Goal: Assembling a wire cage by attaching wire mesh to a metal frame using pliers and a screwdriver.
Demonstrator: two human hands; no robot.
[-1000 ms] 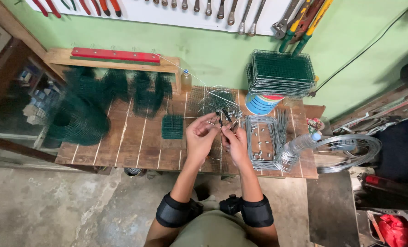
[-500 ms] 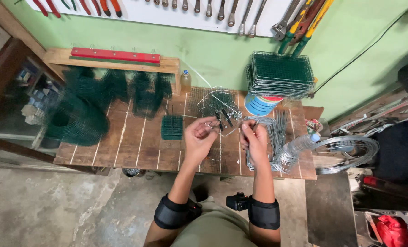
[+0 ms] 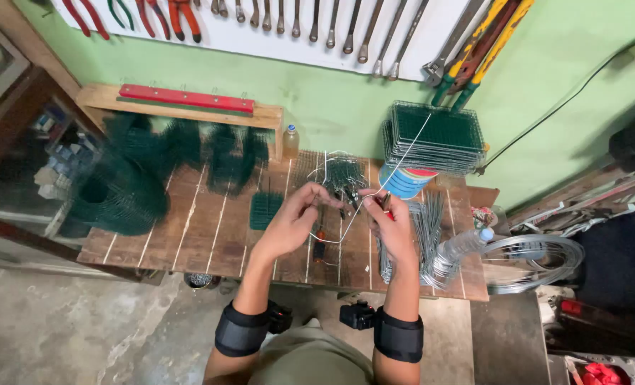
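Note:
Over a wooden plank workbench point(image 3: 203, 235), my left hand point(image 3: 292, 217) pinches one end of a thin pale wire point(image 3: 346, 235) that bends in a loop between both hands. My right hand point(image 3: 392, 224) grips the wire's other part, which rises toward the upper right, and also holds a red-handled tool point(image 3: 386, 204). A dark green wire mesh piece point(image 3: 342, 175) lies on the bench just beyond my fingers. A small green mesh square point(image 3: 265, 207) rests left of my left hand.
Rolls of green mesh point(image 3: 128, 182) fill the bench's left. A stack of green mesh panels point(image 3: 431, 135) sits at the back right above a blue disc stack point(image 3: 406, 182). Straight wires point(image 3: 424, 235), a plastic bottle point(image 3: 463, 246), wire coils point(image 3: 535, 260), a small bottle point(image 3: 290, 140), wall-hung tools point(image 3: 310, 18).
My right hand swung out to the wire bundle on the right, then came back toward centre with a long wire. Both hands now hold that wire, bent between them.

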